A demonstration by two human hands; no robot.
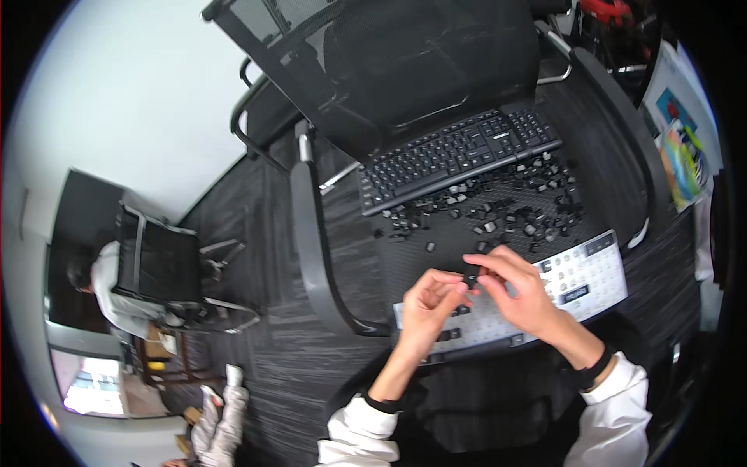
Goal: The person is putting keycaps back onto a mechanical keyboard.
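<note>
Head view: a small black keycap point(471, 276) sits between the two hands, directly above the pale, stripped keyboard frame point(580, 280) that lies across the front of an office chair seat point(467, 233). The right hand point(523, 292) pinches the keycap with thumb and fingers closed together on it. The left hand point(429, 305) is just beside it, fingers curled inward, fingertips near or touching the keycap; whether its grip is closed on anything cannot be determined. Both hands hover over the left half of the frame, where a few dark keys remain seated. Behind the frame, loose black keycaps point(506, 210) are scattered over the mesh seat, and a complete black keyboard point(459, 156) rests beyond them, against the chair's backrest point(373, 70). The chair stands on dark carpet point(257, 257). At far left, another person point(105, 284) sits in a second chair, well apart from the hands.
</note>
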